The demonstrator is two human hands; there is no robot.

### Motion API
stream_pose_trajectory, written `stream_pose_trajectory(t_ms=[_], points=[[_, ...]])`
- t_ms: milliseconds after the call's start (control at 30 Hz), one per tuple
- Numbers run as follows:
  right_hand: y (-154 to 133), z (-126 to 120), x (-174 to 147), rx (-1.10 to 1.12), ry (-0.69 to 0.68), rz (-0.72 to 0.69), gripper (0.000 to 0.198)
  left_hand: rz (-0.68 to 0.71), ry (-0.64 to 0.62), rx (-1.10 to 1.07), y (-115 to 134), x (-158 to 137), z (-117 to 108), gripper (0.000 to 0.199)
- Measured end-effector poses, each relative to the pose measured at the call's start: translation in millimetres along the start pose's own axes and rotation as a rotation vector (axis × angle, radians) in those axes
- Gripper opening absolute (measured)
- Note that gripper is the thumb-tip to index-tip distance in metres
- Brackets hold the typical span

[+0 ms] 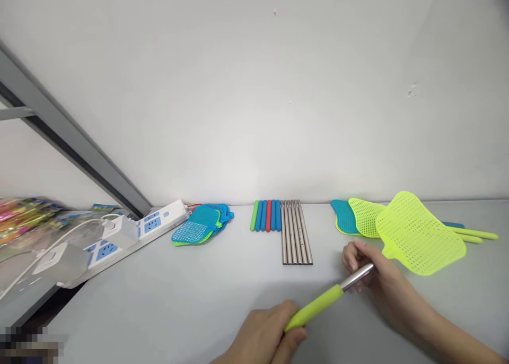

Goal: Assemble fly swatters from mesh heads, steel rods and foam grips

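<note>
Both my hands hold one yellow-green fly swatter (417, 234) above the table, its mesh head up to the right. My left hand (268, 329) is closed round the lower end of its foam grip. Higher up, my right hand (371, 268) has its fingers curled round the metal tube near the neck. Behind my hands lies a row of metal tubes (295, 236), beside several green, blue and red handle grips (268, 215). Loose blue and green swatter heads (199, 225) are stacked further left. At the right, blue and yellow-green swatters (345, 216) lie overlapping, partly hidden behind the held one.
A white power strip (153, 223) with plugged-in adapters (119, 231) and cables runs along the table's left edge. Colourful plastic packages (27, 218) lie beyond it, blurred. A grey metal post (75, 125) slants up at the left, and a white wall (278, 98) stands behind the table.
</note>
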State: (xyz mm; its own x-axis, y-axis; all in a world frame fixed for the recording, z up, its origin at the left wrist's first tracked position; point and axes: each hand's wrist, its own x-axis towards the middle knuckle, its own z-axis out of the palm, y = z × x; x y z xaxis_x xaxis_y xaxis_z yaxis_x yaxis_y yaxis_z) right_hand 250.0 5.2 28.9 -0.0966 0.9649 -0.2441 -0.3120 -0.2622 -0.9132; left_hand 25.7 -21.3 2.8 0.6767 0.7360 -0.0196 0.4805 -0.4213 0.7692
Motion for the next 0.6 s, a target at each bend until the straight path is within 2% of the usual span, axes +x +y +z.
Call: stream_pose_trajectory(t_ms=[67,167,233,400,467,600], points=[[-7.7,3.4,2.0,0.141,0.001,0.009,0.035,-0.039,0.004,-0.034,5.0,0.3,-3.5,0.03],[-20.2,10.4,6.0,0.383,0.018,0.063,0.014,-0.097,-0.004,-0.072,13.0,0.1,-8.3,0.031],[-29.3,15.9,8.1,0.471,-0.01,0.086,0.007,-0.132,0.003,-0.127,16.4,-0.4,-8.8,0.03],[-55.6,37.0,7.4,0.492,-0.166,-0.008,0.017,-0.248,0.01,-0.514,18.9,-1.2,0.7,0.026],[-66.3,48.6,6.8,0.466,-0.211,-0.041,0.021,-0.263,-0.052,-0.74,19.6,-0.5,4.5,0.027],[-81.2,71.9,9.7,0.397,-0.389,0.027,0.039,-0.242,-0.195,-1.056,20.6,1.8,2.7,0.031]])
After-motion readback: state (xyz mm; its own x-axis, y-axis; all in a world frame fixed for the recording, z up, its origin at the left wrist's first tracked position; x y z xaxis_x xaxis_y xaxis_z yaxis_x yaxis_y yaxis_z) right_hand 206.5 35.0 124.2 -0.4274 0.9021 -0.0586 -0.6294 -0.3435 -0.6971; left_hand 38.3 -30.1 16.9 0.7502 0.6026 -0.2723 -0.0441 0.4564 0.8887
